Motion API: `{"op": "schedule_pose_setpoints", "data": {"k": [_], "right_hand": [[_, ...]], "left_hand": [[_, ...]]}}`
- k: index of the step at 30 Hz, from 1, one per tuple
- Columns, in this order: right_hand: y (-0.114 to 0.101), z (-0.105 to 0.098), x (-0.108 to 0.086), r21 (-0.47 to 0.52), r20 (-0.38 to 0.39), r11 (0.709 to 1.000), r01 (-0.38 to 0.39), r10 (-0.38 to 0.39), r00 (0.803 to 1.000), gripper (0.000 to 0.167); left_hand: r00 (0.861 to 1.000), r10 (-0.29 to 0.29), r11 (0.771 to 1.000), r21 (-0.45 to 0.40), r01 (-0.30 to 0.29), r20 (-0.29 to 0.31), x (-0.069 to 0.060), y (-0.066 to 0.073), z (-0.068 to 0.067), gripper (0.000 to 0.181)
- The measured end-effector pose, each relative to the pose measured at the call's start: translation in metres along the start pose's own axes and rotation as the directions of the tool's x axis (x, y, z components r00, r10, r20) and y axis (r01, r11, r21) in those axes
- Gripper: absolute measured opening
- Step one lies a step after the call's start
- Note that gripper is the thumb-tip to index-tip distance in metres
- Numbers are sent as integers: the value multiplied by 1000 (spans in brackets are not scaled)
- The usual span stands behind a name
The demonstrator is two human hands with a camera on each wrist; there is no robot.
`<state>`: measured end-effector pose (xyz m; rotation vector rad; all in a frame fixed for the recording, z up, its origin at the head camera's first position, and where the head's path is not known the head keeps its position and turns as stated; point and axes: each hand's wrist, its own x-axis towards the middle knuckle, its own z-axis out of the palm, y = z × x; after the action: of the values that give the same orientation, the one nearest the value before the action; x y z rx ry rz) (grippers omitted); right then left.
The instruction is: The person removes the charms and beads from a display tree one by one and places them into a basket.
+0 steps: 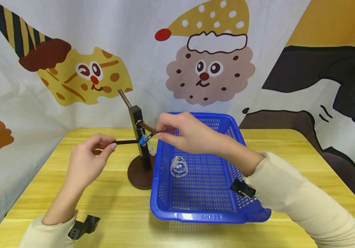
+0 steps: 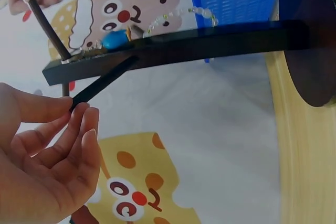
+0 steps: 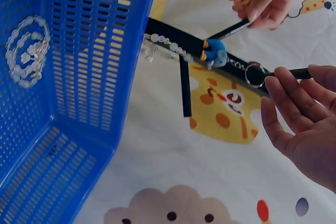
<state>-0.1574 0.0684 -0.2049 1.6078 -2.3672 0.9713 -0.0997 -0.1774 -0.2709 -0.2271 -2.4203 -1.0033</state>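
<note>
A dark stand has an upright post (image 1: 146, 159) on a round brown base (image 1: 138, 172). My left hand (image 1: 85, 162) pinches the end of its lower black peg (image 1: 126, 142). On the other side, my right hand (image 1: 186, 132) pinches the tip of the upper brown peg (image 1: 147, 127). A keychain's metal ring (image 3: 255, 75) encircles that upper peg, and its blue figurine (image 3: 214, 53) hangs by a short chain against the post. A clear beaded bracelet (image 3: 168, 43) hangs lower, at the opposite arm (image 3: 185, 90) of the black peg.
A blue plastic basket (image 1: 155, 193) stands right of the stand, partly beneath my right arm. Clear beaded bracelets (image 1: 179, 167) lie inside it. Behind the wooden table (image 1: 109, 213) hangs a cartoon-printed cloth (image 1: 146, 51).
</note>
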Motion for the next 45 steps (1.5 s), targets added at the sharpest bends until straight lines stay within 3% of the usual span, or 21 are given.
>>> {"op": "schedule_pose_setpoints", "data": {"k": [6, 18, 34, 45], "right_hand": [[-7, 5, 3, -13, 12, 1000, 8, -8, 1000, 7], [-4, 3, 3, 11, 39, 999, -33, 33, 999, 7], [16, 14, 8, 26, 133, 979, -203, 197, 971, 10], [34, 34, 14, 37, 104, 964, -264, 259, 960, 9]], "left_hand": [[999, -40, 999, -16, 41, 36, 6, -6, -3, 10], [995, -62, 998, -12, 63, 76, 8, -8, -5, 12], [993, -86, 996, 7, 86, 84, 9, -6, -5, 13], [992, -90, 996, -2, 91, 84, 8, -5, -5, 12]]}}
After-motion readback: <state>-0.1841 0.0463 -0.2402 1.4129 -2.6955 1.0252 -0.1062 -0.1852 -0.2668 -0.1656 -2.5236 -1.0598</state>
